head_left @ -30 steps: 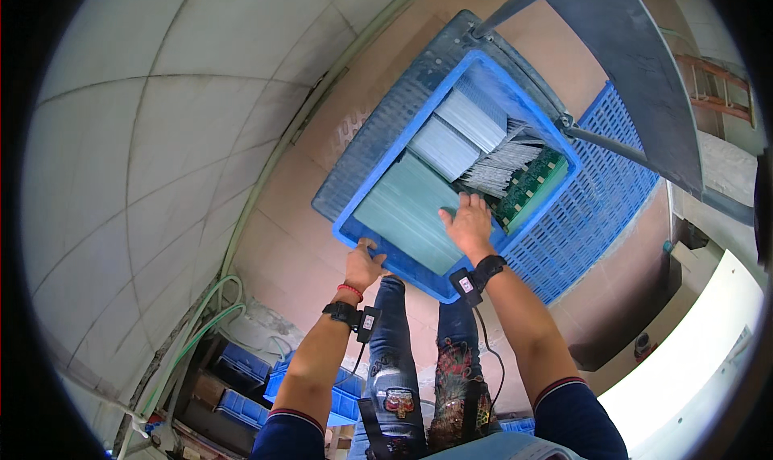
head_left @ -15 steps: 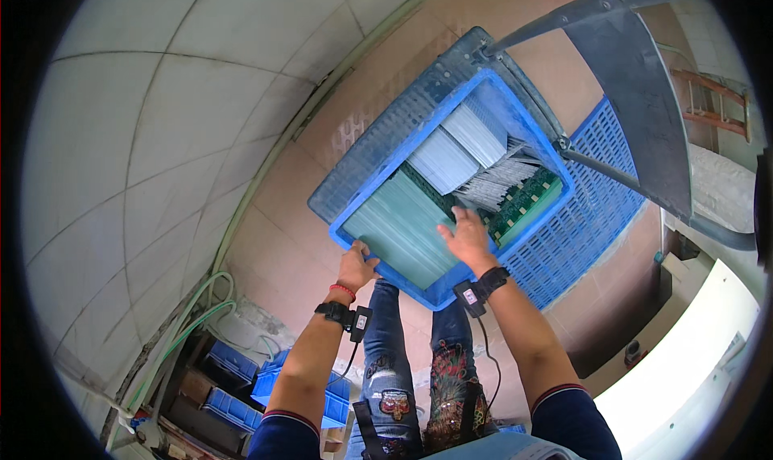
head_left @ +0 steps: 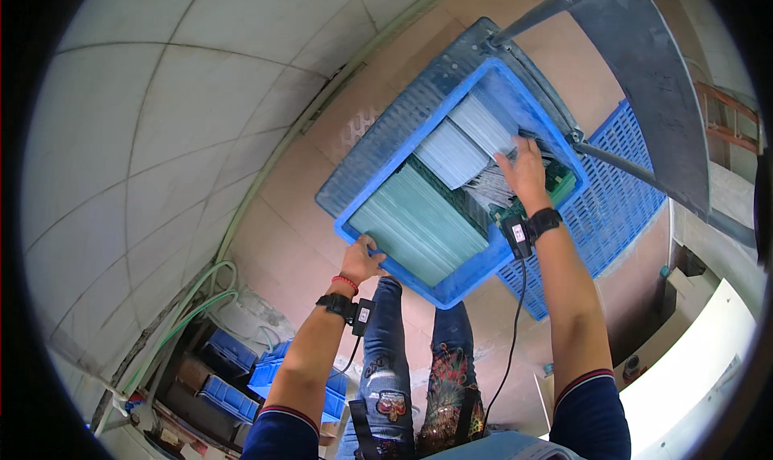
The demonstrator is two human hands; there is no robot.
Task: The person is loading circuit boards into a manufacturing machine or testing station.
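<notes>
Three neat stacks sit in the blue tub (head_left: 471, 276): one long stack of green sheets (head_left: 419, 226) along the near left side, two pale stacks (head_left: 467, 138) beyond it. Loose grey strips (head_left: 487, 188) lie fanned at an angle beside the pale ones; green boards (head_left: 561, 184) sit at the right end, partly behind the arm.

Right hand (head_left: 525, 174): over the loose strips, at the edge of the farther pale stack. Fingers extended, not closed on anything I can see. Contact: can't tell. Left hand (head_left: 361, 261): at the near left corner of the tub, fingers hooked over the rim, thumb on the outer side, so gripping it.

My read: the step in hand is handling the tub's contents, right hand at the strips, left steadying. Next move calls for getting fingertips squarely on the strips without knocking the pale stack, left grip kept on the rim.

Tub rests on a dark trolley (head_left: 378, 142) with a metal handle (head_left: 543, 13). Blue mesh crate (head_left: 592, 218) on the right, lower down, over the tiled floor (head_left: 282, 186). Tiled wall (head_left: 121, 138) and hoses (head_left: 205, 291) on the left.
</notes>
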